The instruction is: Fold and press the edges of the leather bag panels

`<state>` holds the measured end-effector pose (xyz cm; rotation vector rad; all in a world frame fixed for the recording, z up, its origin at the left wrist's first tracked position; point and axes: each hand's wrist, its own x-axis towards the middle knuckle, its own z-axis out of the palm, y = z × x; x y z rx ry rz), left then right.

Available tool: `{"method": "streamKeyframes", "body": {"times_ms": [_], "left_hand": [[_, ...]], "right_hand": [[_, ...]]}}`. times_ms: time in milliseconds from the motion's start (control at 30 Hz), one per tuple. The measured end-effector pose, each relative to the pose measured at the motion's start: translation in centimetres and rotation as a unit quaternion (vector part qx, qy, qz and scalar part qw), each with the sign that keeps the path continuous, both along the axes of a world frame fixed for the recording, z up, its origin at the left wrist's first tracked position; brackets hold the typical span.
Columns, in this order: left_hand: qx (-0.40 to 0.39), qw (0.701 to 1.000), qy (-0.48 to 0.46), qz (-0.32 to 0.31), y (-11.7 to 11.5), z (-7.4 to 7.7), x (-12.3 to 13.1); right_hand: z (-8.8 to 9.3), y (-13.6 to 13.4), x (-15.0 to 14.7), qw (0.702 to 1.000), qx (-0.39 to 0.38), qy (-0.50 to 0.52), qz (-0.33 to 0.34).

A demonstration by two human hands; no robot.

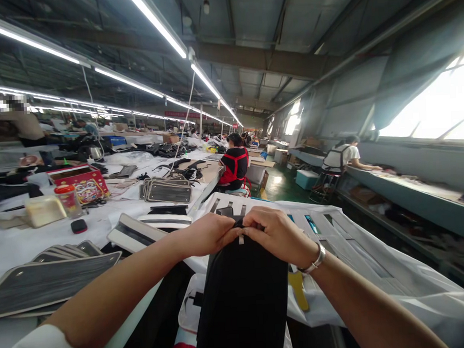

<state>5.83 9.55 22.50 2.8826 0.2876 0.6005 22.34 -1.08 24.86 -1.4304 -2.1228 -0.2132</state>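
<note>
A long black fabric piece [243,302], perhaps part of a bag, hangs upright in front of me. At its top edge my left hand [211,234] pinches the fabric between thumb and fingers. Close beside it, almost touching, my right hand [279,236] is closed on the same edge with bent fingers. A small pale tab [241,239] shows between the two thumbs. What exactly lies under the fingertips is hidden. Just behind my left hand a small dark flat item [225,212] sticks up.
Stacked grey panels with pale borders [55,279] lie at left, with more panels [167,189] farther back. A red box [80,183] stands beyond. White sheeting [358,250] covers the slotted surface at right. A clear plastic container [191,304] sits below. Co-workers [235,166] sit ahead.
</note>
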Motion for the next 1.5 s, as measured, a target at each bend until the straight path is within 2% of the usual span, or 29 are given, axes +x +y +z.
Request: {"method": "streamKeyframes", "body": {"times_ms": [200,367,467,667,767,933,1200,1300,1400,1433,1500], "left_hand": [[-0.040,0.998,-0.015,-0.046,0.4,-0.3,0.0],[-0.065,0.996,-0.041,-0.042,0.5,-1.1,0.0],[-0.083,0.995,-0.044,-0.033,0.5,-1.5,0.0],[-0.088,0.995,-0.035,-0.031,0.5,-1.7,0.0],[-0.091,0.994,-0.053,-0.009,0.1,-1.6,0.2],[-0.102,0.980,-0.172,0.023,-1.1,-1.7,0.5],[-0.111,0.964,-0.239,0.019,-2.7,-2.2,1.8],[-0.120,0.962,-0.244,0.023,-3.1,-2.2,2.1],[-0.115,0.962,-0.242,0.047,-3.1,-2.4,2.1],[-0.108,0.963,-0.239,0.056,-2.9,-2.4,2.0],[-0.095,0.965,-0.236,0.068,-2.5,-2.5,1.8]], "right_hand": [[0.4,0.0,0.6,0.999,0.008,-0.025,0.046],[0.8,-0.5,0.0,0.995,-0.021,-0.095,-0.019],[0.7,-0.4,-0.2,0.993,-0.034,-0.108,-0.030],[0.6,0.4,0.4,0.995,-0.060,-0.081,0.028],[0.7,0.5,0.7,0.995,-0.063,-0.059,0.046],[0.3,0.5,1.3,0.998,-0.057,0.005,0.038],[-0.6,0.3,2.2,0.988,-0.095,0.126,-0.005],[-0.8,0.1,3.2,0.967,-0.144,0.211,0.018],[-1.4,-0.6,4.7,0.927,-0.158,0.338,0.031],[-1.9,-1.1,5.3,0.919,-0.136,0.371,0.014],[-3.7,-2.2,6.5,0.910,-0.071,0.403,-0.063]]}}
